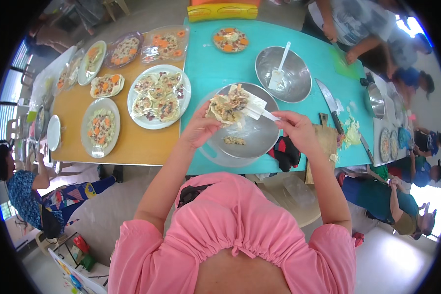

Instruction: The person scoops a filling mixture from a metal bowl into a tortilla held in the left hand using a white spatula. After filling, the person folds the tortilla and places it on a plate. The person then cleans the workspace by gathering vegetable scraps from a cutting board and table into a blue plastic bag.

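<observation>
Over a steel mixing bowl [257, 139], my left hand [201, 128] grips the edge of a pale, ruffled food cup [221, 113] with a chunky mixture in it. My right hand [299, 130] is closed round the handle of a white spatula [255, 107]. The spatula's blade is at the cup's right side, with a lump of mixture [236, 97] by its tip; exactly where the blade touches is hard to tell. A small piece of mixture [234, 140] lies in the bowl. Left of the bowl, a white plate [187, 100] bears several similar filled portions.
A second steel bowl [299, 90] with another white spatula [282, 60] stands behind. To the right lie a large knife [327, 95], chopped pale vegetable [352, 132] and a wooden board [326, 139]. A dark cloth [286, 154] sits beside the bowl. Several plated portions stand left; people are around.
</observation>
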The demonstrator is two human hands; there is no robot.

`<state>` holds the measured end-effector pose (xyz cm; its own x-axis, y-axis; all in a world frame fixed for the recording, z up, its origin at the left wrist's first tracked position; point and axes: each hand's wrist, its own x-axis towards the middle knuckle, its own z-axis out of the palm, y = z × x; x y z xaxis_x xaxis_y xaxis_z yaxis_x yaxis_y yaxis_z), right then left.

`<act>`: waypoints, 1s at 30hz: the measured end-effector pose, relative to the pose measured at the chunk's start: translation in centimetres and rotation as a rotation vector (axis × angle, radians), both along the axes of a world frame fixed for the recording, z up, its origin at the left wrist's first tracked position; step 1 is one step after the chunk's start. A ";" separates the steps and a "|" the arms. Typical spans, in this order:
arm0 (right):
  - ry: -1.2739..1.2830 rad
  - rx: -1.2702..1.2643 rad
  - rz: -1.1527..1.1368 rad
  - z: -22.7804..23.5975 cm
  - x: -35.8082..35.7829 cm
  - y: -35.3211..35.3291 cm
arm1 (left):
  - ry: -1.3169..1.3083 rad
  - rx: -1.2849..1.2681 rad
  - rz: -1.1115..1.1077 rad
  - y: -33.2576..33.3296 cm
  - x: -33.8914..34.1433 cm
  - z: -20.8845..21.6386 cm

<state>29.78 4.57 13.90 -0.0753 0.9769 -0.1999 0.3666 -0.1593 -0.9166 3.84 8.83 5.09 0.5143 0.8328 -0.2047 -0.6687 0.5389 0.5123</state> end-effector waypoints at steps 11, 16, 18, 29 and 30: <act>-0.750 0.661 0.002 1.0 -1.1 -2.7 | -0.050 0.014 -0.120 0.4 2.2 2.0; -0.839 0.726 0.038 0.5 -1.4 -3.1 | -0.079 -0.013 -0.115 0.5 2.5 2.7; -0.804 0.709 0.026 0.4 -1.5 -3.3 | -0.068 -0.005 -0.101 0.4 2.5 2.9; -0.365 0.512 -0.188 3.4 -2.6 -3.2 | -0.076 0.059 -0.048 0.6 1.7 2.5; -0.348 0.516 -0.167 2.8 -1.6 -3.0 | -0.070 0.051 -0.043 0.6 1.5 2.3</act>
<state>28.15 1.56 16.67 0.0702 0.9469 0.3138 0.6649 0.1901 -0.7224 5.36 9.40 7.39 0.5616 0.8180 -0.1244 -0.6806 0.5422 0.4928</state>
